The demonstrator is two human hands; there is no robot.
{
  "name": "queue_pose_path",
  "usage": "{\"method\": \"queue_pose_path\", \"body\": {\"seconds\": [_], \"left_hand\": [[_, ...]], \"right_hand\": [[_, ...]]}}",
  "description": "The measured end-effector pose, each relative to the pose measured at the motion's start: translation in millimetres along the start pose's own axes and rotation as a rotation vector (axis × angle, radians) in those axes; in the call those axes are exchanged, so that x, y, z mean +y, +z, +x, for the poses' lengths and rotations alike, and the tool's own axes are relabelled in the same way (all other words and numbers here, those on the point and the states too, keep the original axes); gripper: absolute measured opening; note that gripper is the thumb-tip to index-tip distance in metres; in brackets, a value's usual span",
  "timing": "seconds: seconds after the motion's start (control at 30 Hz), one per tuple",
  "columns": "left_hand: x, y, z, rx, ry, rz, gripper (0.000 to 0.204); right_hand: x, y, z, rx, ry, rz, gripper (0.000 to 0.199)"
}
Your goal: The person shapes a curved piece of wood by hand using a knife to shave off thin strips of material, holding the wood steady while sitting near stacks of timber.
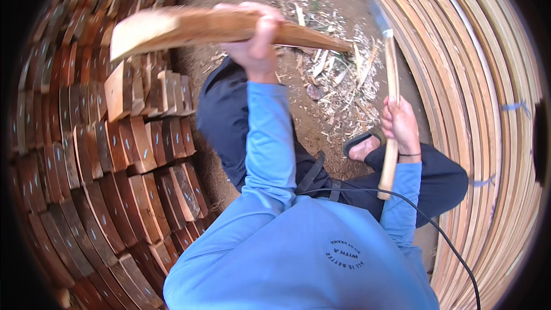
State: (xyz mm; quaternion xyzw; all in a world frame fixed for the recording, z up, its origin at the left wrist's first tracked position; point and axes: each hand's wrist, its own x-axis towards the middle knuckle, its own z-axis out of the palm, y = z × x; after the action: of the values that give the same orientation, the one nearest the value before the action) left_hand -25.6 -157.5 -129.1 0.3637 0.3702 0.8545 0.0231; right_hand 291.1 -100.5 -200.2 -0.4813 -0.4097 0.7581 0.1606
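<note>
My left hand [256,37] is shut tight around a long wooden slab [218,27], held up high so I can get at it, and my right hand [400,123] is shut on the handle of a hatchet [390,89], lifted as if to chop. The slab lies almost flat, wide end left, thin point right toward the hatchet's blade. Stacked wood blocks [115,155] sit left, bent planks [488,109] right, chips [338,74] on the dirt.
</note>
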Motion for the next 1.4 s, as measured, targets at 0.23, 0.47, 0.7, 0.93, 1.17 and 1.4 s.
{"method": "queue_pose_path", "body": {"seconds": [0.23,0.47,0.7,0.93,1.17,1.4], "left_hand": [[-5.8,-23.6,3.1,0.050,-0.049,0.094,0.016],[-16.4,-54.5,7.5,0.201,-0.157,0.046,0.010],[-12.3,-60.7,7.0,0.212,-0.186,0.077,0.006],[-12.2,-56.4,6.9,0.211,-0.160,0.113,0.006],[-10.4,-50.4,8.1,0.305,-0.155,0.164,0.007],[-9.8,-27.4,6.6,0.340,-0.136,0.199,0.003]], "right_hand": [[23.7,12.0,-27.0,-0.074,0.173,-0.013,0.023],[51.4,25.0,-23.9,-0.125,0.240,-0.166,0.023],[85.4,32.9,-22.2,-0.153,0.251,-0.081,0.023],[68.3,51.2,-33.7,-0.150,0.284,-0.137,0.016],[45.6,61.5,-18.0,-0.122,0.220,-0.283,0.014],[31.2,60.7,15.5,-0.121,0.183,-0.262,0.018]]}}
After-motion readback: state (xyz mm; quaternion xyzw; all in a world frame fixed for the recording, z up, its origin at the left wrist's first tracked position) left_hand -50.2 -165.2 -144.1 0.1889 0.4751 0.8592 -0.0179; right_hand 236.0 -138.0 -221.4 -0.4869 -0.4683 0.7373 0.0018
